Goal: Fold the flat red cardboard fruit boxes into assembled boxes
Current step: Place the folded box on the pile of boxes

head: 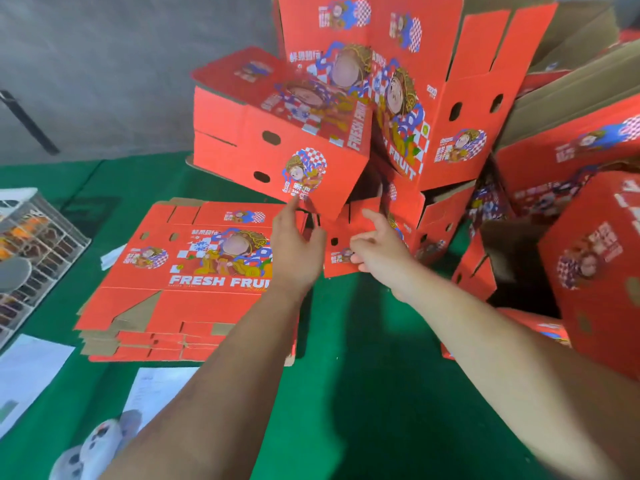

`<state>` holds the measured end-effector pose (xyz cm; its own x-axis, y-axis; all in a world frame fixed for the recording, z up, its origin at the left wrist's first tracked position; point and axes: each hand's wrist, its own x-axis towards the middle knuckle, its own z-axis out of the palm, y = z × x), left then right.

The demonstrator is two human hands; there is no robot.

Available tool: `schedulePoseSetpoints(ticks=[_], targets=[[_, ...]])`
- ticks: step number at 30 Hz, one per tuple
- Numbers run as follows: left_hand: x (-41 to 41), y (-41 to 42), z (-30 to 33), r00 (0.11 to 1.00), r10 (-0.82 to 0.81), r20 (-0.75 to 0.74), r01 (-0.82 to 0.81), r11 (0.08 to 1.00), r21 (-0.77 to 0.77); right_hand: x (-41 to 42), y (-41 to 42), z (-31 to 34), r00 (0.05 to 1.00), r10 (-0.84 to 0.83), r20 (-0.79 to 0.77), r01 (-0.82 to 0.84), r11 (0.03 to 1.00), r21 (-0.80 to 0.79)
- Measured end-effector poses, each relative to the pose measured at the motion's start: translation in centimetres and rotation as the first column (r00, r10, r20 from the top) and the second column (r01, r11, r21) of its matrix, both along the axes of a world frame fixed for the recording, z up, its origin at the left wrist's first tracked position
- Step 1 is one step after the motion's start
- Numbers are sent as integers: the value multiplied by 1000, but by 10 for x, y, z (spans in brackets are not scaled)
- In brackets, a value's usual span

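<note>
Red assembled box point(277, 140) | left grip point(298, 251) apart, touching it | right grip point(377, 251) pinching flap point(341, 247)

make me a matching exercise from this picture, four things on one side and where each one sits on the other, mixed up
Things:
1. stack of flat boxes
2. wire crate
3. white papers
4. pile of assembled boxes

Places:
A. far left edge of the green table
B. back and right, behind the hands
C. flat on the green cloth, left of the left hand
D. near left corner, in front of the crate

Pairs: 1-C, 2-A, 3-D, 4-B
</note>
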<state>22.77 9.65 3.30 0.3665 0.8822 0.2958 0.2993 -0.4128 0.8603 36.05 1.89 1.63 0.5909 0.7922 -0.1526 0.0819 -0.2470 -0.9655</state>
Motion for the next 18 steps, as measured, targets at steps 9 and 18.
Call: schedulePoseSetpoints(ticks=[9, 18], targets=[[-25, 79, 59, 932, 236, 274, -148, 940, -308, 8, 23, 58, 788, -88, 609, -70, 970, 231], [-5, 78, 65, 993, -114, 1, 114, 993, 20, 41, 80, 95, 651, 55, 757, -70, 997, -12]])
